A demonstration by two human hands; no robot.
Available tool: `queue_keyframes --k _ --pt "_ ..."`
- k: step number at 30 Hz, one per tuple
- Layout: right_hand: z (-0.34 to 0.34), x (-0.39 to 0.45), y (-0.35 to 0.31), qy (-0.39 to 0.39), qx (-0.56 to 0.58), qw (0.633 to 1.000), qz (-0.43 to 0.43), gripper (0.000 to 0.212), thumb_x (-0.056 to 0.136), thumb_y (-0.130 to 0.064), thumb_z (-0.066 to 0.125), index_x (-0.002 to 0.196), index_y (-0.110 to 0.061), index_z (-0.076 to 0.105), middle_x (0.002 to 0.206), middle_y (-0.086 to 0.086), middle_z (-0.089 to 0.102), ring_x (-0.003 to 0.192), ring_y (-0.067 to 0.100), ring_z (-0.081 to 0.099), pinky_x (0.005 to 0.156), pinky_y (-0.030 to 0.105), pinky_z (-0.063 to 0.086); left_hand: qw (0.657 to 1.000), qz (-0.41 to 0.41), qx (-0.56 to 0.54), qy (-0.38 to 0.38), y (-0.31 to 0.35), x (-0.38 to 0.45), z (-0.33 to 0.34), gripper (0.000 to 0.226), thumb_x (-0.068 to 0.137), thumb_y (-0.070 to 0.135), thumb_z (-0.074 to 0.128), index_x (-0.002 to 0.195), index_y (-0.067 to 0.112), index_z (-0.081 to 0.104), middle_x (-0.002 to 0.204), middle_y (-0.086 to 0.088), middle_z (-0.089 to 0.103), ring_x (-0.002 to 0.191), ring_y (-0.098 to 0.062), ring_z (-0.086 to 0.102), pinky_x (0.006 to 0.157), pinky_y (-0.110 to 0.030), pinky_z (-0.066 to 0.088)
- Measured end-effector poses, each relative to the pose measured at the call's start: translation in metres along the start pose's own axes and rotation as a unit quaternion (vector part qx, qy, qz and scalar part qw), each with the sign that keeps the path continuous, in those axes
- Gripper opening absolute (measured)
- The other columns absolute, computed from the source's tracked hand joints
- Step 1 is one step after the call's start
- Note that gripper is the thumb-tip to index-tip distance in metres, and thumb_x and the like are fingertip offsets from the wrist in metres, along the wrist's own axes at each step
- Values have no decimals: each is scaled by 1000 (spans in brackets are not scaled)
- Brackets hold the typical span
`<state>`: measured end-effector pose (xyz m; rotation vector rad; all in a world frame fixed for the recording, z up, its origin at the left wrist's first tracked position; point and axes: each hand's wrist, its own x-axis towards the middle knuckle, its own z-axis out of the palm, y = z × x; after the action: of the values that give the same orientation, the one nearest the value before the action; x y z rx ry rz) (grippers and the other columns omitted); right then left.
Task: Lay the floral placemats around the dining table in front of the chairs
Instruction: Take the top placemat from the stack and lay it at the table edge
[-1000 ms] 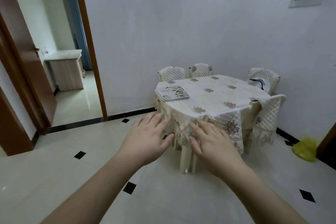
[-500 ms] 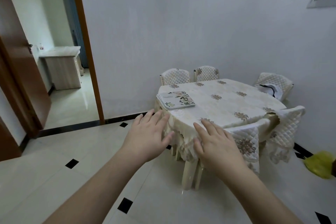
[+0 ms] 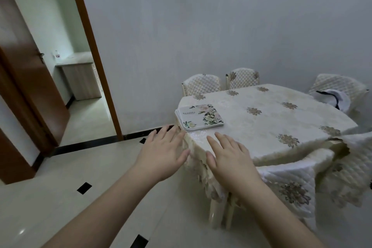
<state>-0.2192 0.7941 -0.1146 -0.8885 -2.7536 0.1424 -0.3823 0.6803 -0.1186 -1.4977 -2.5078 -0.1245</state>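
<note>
A stack of floral placemats (image 3: 199,117) lies near the left end of the dining table (image 3: 267,127), which wears a cream flowered cloth. Both my arms reach forward with fingers spread and empty. My left hand (image 3: 163,153) hovers just left of the table's near corner. My right hand (image 3: 229,157) hovers over the table's near edge, a short way below the stack. Neither hand touches the placemats. Quilt-covered chairs stand around the table: two at the back (image 3: 202,84) (image 3: 242,77), one at the far right (image 3: 338,86), and one at the near right (image 3: 291,185).
A white and black cloth item (image 3: 332,99) lies on the far right chair. An open doorway with a brown frame (image 3: 94,56) and a brown door (image 3: 34,78) stand at left, with a cabinet (image 3: 80,78) beyond. The tiled floor (image 3: 60,187) spreads left of the table.
The table and the placemat stack have come closer and larger in view. Both hands, still spread and empty, now sit at the table's near corner.
</note>
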Motion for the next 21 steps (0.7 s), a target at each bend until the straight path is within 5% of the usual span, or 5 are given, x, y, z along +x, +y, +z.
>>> queue_keyframes --k 6,21 --pt "25 64 19 -4 6 1000 -12 52 103 -43 26 154 -31 24 163 -5 20 148 13 17 115 33 15 999 -10 16 40 -13 60 29 65 97 60 19 153 29 26 162 2 24 149 -18 14 119 -41 10" --pt "96 229 -10 -38 -10 999 8 56 103 -39 28 157 -30 14 166 -3 7 152 16 2 122 37 5 999 25 -10 18 -132 190 107 68 95 60 13 155 27 19 165 -2 16 152 -20 7 121 -42 3"
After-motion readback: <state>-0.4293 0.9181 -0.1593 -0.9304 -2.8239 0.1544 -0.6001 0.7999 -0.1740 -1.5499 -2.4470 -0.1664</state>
